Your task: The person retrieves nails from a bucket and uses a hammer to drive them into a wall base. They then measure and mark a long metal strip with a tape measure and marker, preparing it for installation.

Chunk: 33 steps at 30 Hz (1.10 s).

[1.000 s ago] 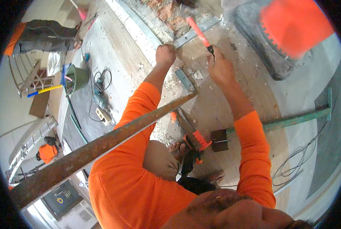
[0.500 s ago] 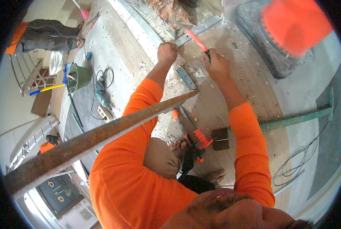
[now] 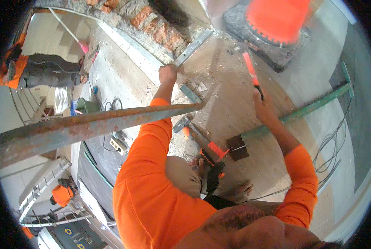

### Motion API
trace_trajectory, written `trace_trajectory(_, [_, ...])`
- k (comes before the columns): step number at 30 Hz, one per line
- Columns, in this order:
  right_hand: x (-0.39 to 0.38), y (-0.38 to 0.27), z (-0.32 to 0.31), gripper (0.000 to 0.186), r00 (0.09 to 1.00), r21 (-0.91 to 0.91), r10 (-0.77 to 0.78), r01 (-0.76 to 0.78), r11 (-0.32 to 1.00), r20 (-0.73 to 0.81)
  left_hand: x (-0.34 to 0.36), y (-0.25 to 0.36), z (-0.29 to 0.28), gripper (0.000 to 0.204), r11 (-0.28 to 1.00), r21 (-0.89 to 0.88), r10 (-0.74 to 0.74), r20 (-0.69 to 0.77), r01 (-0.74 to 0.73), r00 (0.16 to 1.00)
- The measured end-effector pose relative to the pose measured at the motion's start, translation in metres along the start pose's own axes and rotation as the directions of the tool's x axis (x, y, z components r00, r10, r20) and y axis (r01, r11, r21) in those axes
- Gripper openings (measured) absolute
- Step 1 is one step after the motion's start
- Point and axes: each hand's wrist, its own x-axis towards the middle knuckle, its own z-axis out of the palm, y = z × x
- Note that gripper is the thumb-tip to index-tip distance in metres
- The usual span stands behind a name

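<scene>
My right hand (image 3: 263, 103) is closed around the black grip of a hammer (image 3: 250, 68) with a red-orange handle. The hammer is raised to the right, its head blurred. At the corner where a pale metal strip (image 3: 131, 46) meets a grey metal strip (image 3: 195, 46), my left hand (image 3: 167, 74) is closed in a fist. Whatever it grips is hidden by the fingers. Just below that hand lies a short grey metal piece (image 3: 190, 93). Rough broken brickwork (image 3: 152, 25) rises behind the strips.
A rusty metal bar (image 3: 98, 118) crosses the near left. By my feet lie a heavy hammer (image 3: 183, 123) and a brown plate (image 3: 237, 148). A green metal bar (image 3: 297, 114) and cable (image 3: 333, 145) lie right. An orange cone (image 3: 276, 23) stands far right; co-workers (image 3: 48, 70) are left.
My right hand has swung the hammer away to the right from near the strips. The left hand stays at the corner. The whole view has shifted.
</scene>
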Motion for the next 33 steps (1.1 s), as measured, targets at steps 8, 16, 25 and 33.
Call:
trace_trajectory(8, [-0.160,-0.014,-0.146,0.026,0.974,-0.298,0.217,-0.225,0.928,-0.060,-0.096,0.000,-0.048,0.048,0.990,-0.063,0.107,-0.271,-0.128,0.957])
trace_trajectory(16, [-0.373,-0.054,-0.132,0.033,0.392,0.313,0.906,-0.851,0.422,-0.158,-0.373,-0.019,-0.118,0.054,0.998,0.028,-0.058,0.620,0.051,0.782])
trace_trajectory(25, [-0.748,-0.230,-0.069,0.030,-0.090,0.036,0.993,-0.995,-0.093,0.075,-0.425,-0.029,-0.310,0.044,0.993,-0.114,0.094,0.920,0.030,0.379])
trace_trajectory(33, [-0.919,-0.321,0.039,0.029,0.097,-0.240,0.989,-0.963,0.122,0.116,-0.392,0.034,-0.400,0.050,0.951,-0.155,0.271,0.834,-0.267,0.481])
